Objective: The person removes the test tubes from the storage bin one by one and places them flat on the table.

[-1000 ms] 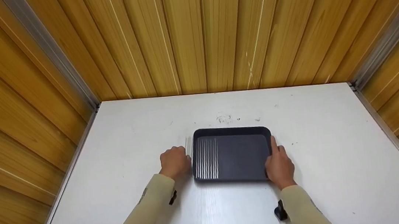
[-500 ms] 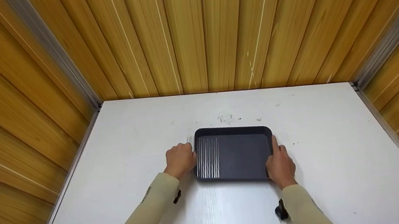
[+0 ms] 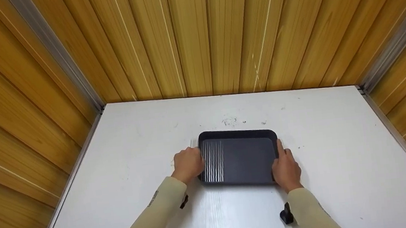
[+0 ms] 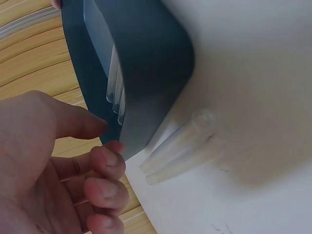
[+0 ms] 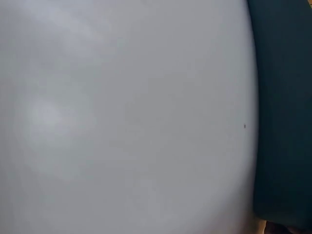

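Observation:
A dark grey rectangular tray [image 3: 249, 160] with rounded corners stands on the white table. Inside it, several clear tubes [image 3: 213, 162] lie side by side along the left part. My left hand [image 3: 188, 164] is at the tray's left edge. In the left wrist view its fingers [image 4: 107, 192] are loosely curled near the rim, a gap shows below the thumb, and nothing held is visible. Two more clear tubes [image 4: 180, 146] lie on the table outside the tray's left wall. My right hand [image 3: 286, 169] grips the right rim, thumb on the inner side and index finger along the edge.
The white table [image 3: 145, 135] has dark scuff marks [image 3: 231, 121] behind the tray. Wood-patterned panels [image 3: 194, 35] enclose it at the back and both sides, with metal rails at the corners. A black strap piece [image 3: 286, 214] hangs at the right wrist.
My left hand has moved right, from beside the tray to over its left edge. The right hand keeps its grip, and the tray has stayed nearly in place.

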`<state>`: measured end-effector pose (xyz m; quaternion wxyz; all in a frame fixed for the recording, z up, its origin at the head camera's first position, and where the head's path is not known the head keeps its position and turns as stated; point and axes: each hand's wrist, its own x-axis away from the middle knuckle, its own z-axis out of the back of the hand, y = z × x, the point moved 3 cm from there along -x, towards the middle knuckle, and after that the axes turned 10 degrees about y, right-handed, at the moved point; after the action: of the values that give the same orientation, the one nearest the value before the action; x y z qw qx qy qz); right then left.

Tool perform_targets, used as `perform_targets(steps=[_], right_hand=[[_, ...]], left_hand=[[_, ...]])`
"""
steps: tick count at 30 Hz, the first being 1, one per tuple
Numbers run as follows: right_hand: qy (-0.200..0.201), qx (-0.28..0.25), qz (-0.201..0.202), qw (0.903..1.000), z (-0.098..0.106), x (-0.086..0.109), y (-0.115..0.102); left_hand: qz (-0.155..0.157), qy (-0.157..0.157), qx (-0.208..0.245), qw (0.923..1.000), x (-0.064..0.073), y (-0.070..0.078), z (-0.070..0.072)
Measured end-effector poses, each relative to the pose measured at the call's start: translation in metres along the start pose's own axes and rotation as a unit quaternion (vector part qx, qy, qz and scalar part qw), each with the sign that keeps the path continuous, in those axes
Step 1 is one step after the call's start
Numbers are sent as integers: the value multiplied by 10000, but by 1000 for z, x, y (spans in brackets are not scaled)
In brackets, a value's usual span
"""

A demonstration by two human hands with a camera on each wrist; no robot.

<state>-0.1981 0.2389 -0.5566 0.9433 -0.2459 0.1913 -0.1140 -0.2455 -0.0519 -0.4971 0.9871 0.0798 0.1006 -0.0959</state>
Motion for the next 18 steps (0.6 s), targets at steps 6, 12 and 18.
perform_targets(steps=[6, 12, 18], right_hand=[[102, -23, 38, 9999, -1, 0, -1], [102, -80, 96, 9999, -1, 0, -2], [116, -144, 196, 9996, 0, -1, -2]], left_hand=[[-130, 96, -141, 9998, 0, 2, -1], [-363, 175, -160, 9991, 1, 9, -1], [-519, 285, -53, 9982, 1, 18, -2]])
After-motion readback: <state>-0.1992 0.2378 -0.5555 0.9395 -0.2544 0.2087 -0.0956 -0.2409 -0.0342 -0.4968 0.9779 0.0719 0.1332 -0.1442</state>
